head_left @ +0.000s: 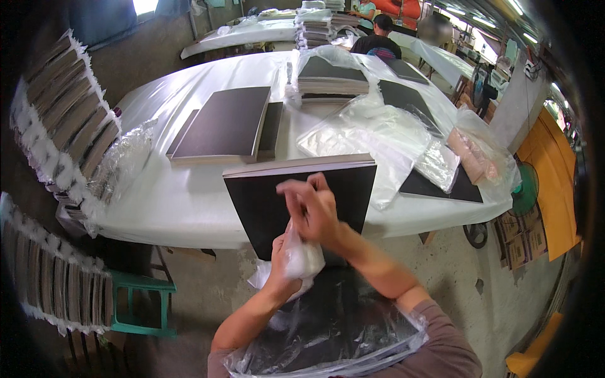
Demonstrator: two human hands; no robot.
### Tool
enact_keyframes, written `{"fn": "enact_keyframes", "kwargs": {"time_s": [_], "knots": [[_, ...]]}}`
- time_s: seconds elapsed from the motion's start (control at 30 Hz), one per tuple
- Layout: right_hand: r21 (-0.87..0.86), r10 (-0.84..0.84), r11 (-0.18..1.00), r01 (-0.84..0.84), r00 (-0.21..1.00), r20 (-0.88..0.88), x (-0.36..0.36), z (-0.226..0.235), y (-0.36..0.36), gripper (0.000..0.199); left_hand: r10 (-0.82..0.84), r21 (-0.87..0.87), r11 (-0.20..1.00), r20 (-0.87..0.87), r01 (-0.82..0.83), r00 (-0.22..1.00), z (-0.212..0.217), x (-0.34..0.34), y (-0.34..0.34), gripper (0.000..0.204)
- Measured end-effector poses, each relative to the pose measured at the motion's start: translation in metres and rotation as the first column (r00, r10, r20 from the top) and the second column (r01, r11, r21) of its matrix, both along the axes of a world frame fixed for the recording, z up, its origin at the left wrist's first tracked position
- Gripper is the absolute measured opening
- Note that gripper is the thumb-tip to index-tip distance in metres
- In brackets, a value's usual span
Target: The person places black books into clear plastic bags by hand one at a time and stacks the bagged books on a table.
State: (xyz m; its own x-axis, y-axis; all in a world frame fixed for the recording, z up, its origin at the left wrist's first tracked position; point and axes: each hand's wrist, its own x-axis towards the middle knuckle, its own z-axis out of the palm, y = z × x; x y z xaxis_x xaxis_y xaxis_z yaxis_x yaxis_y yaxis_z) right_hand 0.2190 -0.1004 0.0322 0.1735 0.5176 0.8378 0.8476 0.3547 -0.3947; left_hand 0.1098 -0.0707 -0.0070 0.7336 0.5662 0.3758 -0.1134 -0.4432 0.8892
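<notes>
My left hand (280, 264) is closed round a crumpled whitish bundle (304, 259), plastic or cloth; its exact kind is unclear. Just above it, my right hand (313, 206) has bent fingers spread apart, slightly blurred, with nothing visible between them. Behind both hands a thick black-covered book (252, 201) stands upright at the table's near edge, its pale page edges on top. Below my hands, against my body, lies a dark flat thing in clear plastic wrap (334, 327).
The table (183, 208) has a whitish plastic cover. On it lie black books (220, 123), clear plastic bags (378, 132) and a wrapped book stack (334, 79). Bundled stacks (69, 107) rise at left, near a green stool (144, 302). Another person (378, 41) sits beyond.
</notes>
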Motion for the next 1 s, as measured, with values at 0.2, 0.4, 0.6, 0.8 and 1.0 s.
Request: {"fn": "enact_keyframes", "kwargs": {"time_s": [0.2, 0.4, 0.6, 0.8, 1.0], "knots": [[-0.213, -0.064, 0.975, 0.066, 0.998, 0.017, -0.004, 0.014, -0.002, 0.040, 0.199, -0.921, 0.235, 0.358, 0.310, 0.912, 0.022, -0.010, 0.013, 0.024], [-0.217, 0.442, 0.835, -0.506, 0.851, -0.284, -0.007, 0.035, -0.023, 0.049, 0.354, -0.896, 0.360, 0.388, 0.258, 0.851, 0.039, -0.021, 0.036, 0.032], [-0.149, 0.235, 0.924, -0.353, 0.830, -0.506, -0.011, 0.026, -0.035, 0.013, 0.392, -0.793, 0.607, 0.350, 0.047, 0.851, 0.062, -0.025, 0.029, 0.040], [-0.016, 0.126, 0.986, -0.166, 0.805, -0.580, -0.013, 0.019, -0.023, 0.010, -0.186, -0.707, 0.660, 0.173, 0.254, 0.967, 0.038, -0.033, 0.037, 0.050], [-0.071, 0.111, 0.988, -0.138, 0.947, -0.302, -0.003, 0.027, -0.026, 0.026, -0.162, -0.659, 0.740, 0.018, 0.134, 0.987, 0.024, -0.024, 0.030, 0.022]]}}
